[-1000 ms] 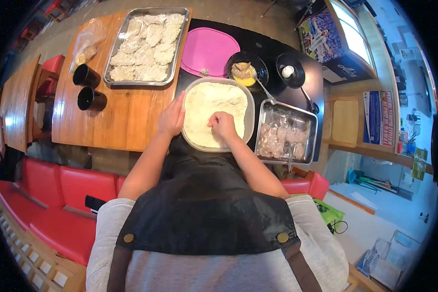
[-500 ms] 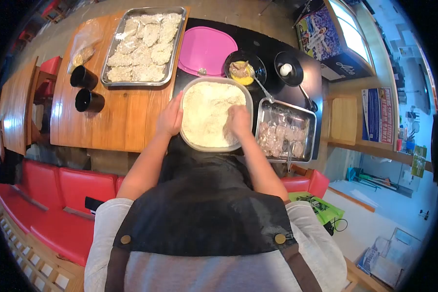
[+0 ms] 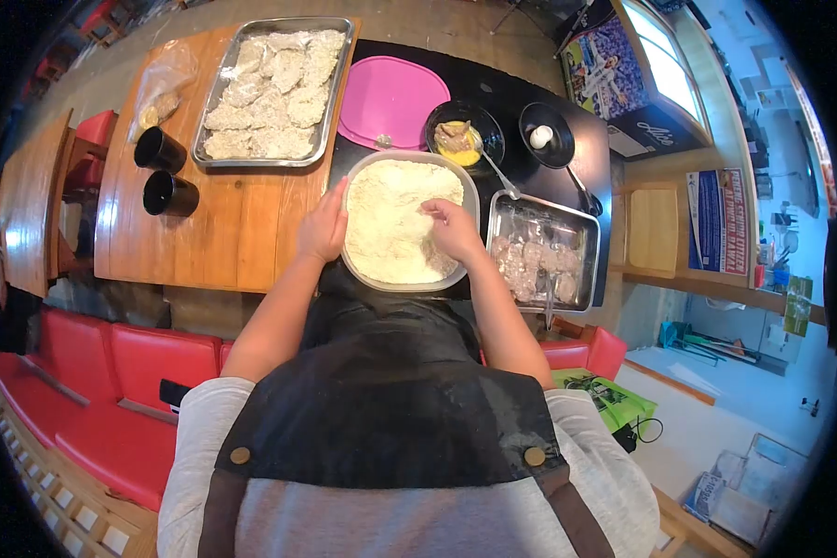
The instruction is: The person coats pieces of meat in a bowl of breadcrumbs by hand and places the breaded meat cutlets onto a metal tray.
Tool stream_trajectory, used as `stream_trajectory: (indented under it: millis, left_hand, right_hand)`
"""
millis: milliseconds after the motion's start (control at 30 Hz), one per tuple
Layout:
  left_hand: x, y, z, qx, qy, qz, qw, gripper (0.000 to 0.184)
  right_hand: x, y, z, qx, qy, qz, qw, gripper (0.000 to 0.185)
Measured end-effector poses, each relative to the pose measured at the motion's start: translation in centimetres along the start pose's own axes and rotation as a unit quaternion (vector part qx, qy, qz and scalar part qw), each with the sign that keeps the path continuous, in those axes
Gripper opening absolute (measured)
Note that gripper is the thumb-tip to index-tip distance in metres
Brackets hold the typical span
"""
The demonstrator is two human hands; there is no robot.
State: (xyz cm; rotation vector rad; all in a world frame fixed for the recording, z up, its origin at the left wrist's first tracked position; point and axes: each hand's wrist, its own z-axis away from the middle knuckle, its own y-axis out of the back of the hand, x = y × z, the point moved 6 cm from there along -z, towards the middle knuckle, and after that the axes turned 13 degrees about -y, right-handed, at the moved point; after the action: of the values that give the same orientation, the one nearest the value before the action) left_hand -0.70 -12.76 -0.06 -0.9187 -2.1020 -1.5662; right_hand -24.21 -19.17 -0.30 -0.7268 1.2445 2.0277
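A pale tub point(image 3: 471, 200) full of whitish breading point(image 3: 391, 219) stands in front of me on the black table. My left hand point(image 3: 325, 223) lies against the tub's left side, its fingers along the wall. Over the right part of the breading is my right hand point(image 3: 451, 228), fingers bent and slightly apart, with nothing visible in them. Just right of the tub, a metal tray point(image 3: 589, 223) holds raw meat pieces point(image 3: 535, 270) and tongs. Behind the tub, a black bowl point(image 3: 493, 126) contains meat in yellow egg with a spoon.
Coated pieces fill a large metal tray point(image 3: 327, 121) at the back left. Two black cups point(image 3: 170, 194) and a plastic bag point(image 3: 166, 79) are left of it. A pink lid point(image 3: 395, 98) lies behind the tub. A small black pan point(image 3: 560, 149) holds an egg.
My right hand moved right across the breading, then lifted and loosened from a closed shape with its fingers coming apart. My left hand stayed at the tub's side.
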Motion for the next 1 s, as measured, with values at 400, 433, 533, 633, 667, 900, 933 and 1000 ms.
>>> stream_trajectory:
  millis: [400,433,533,633,667,900,933,1000]
  left_hand:
    - [0.2,0.3,-0.7,0.007,-0.007,0.0,1.0,0.055]
    - [0.2,0.3,-0.1,-0.007,0.007,0.006,1.0,0.055]
    - [0.2,0.4,-0.1,-0.03,0.024,0.015,0.999,0.055]
    - [0.5,0.6,-0.4,-0.002,-0.013,0.029,0.999,0.055]
    - [0.4,0.5,-0.5,0.0,-0.01,0.029,1.0,0.055]
    - [0.7,0.5,-0.2,-0.022,0.025,0.035,0.999,0.056]
    - [0.6,0.4,-0.4,-0.031,0.039,0.032,0.998,0.056]
    - [0.5,0.3,-0.7,-0.013,0.029,0.031,0.999,0.055]
  right_hand:
    - [-1.2,-2.5,-0.3,-0.014,-0.045,0.021,0.999,0.004]
    - [-0.2,-2.7,-0.4,0.002,-0.051,0.033,0.998,0.003]
    - [3.2,-3.4,-0.8,-0.048,-0.169,-0.086,0.981,0.004]
    - [3.0,-2.8,-1.3,-0.14,-0.17,-0.161,0.962,0.006]
    - [2.3,-2.4,-1.0,-0.151,-0.169,-0.145,0.963,0.006]
    - [-1.3,-7.2,3.2,-0.009,0.033,0.116,0.993,0.007]
    - [-1.4,-6.9,3.2,-0.007,0.033,0.118,0.992,0.007]
    - [-1.3,-6.9,3.2,-0.037,0.042,0.106,0.993,0.007]
